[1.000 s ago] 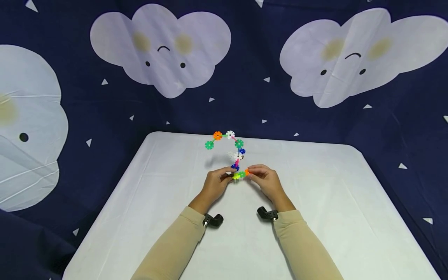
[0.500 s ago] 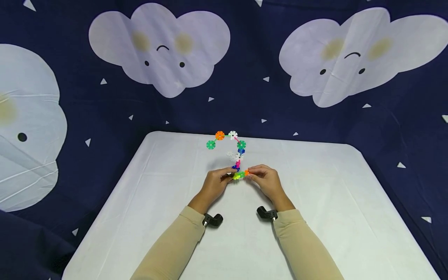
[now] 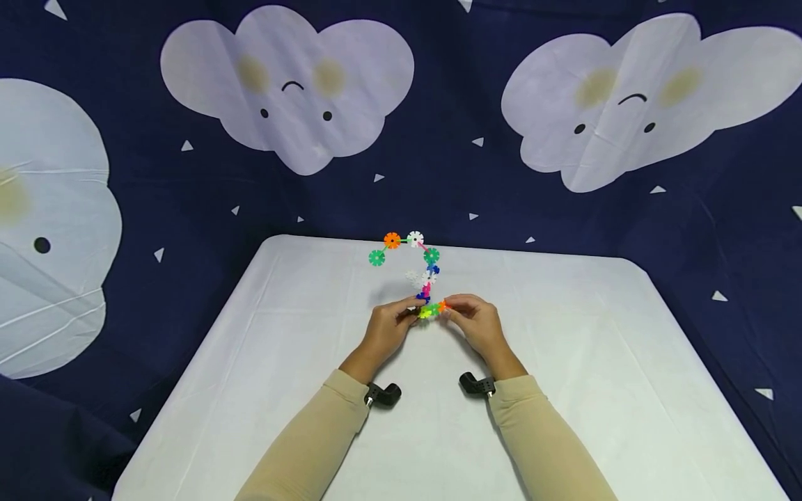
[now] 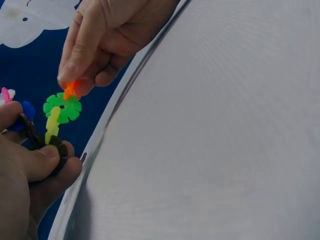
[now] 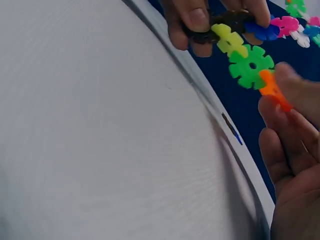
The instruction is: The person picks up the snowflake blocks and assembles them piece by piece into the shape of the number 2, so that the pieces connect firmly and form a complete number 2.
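Both hands hold a chain of colourful slotted snowflake discs over the table. In the head view, the chain's far part curves up and left to a loose green disc [image 3: 376,258]. My left hand [image 3: 385,330] pinches dark brown discs [image 5: 231,21] beside a blue disc [image 5: 265,31]. A yellow disc [image 5: 229,39] joins these to a bright green disc [image 5: 242,72]. At the near end, my right hand [image 3: 481,325] pinches an orange disc [image 5: 270,89] between thumb and fingers, slotted at the green disc's edge. Fingers partly cover the orange and brown discs.
A white-covered table [image 3: 413,431] with rounded far corners lies beneath the hands. Dark blue fabric [image 3: 451,90] with printed clouds and small triangles stands behind it. A black wrist camera [image 3: 383,395] is strapped to the left wrist, another [image 3: 476,383] to the right.
The chain's far curve has swayed slightly rightward compared with a second ago, and its near orange end sits a touch higher. Both hands keep their grip in nearly the same place.
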A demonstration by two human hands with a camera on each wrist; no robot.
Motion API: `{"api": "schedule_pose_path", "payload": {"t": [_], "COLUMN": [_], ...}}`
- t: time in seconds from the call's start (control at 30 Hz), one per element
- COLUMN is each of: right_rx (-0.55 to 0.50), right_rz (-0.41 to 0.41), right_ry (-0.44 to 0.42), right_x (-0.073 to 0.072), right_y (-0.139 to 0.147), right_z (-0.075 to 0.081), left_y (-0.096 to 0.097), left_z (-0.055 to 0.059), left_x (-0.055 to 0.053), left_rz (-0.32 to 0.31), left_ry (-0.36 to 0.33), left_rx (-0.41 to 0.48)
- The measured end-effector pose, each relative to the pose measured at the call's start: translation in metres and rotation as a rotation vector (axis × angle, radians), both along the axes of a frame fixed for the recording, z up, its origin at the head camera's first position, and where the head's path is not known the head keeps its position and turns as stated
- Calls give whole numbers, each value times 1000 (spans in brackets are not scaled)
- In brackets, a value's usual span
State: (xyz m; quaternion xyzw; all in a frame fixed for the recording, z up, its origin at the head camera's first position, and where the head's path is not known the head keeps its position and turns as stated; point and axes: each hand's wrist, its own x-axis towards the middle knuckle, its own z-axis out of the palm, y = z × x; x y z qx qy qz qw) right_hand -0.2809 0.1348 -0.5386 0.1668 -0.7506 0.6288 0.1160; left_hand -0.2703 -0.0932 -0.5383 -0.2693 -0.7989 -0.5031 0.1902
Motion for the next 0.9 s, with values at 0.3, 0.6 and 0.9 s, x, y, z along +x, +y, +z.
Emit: {"api": "schedule_pose_path", "payload": {"t": [0.3,0.6,0.9], "right_rx": [194,730,965], "right_rz": [-112,-11,-22], "right_ry": [-59,68,138], "right_x": [-13,-43,-52], "right_y": [-2,-23,-40], "right_z": [4,-2,0], "left_y": [-2,-4,-3], "left_z": [-3,-4,-7], "left_x": [-3,-3,-5], "left_rz": [113,102,68], "left_ry": [20,42,70], "left_rx": [105,167,175]}}
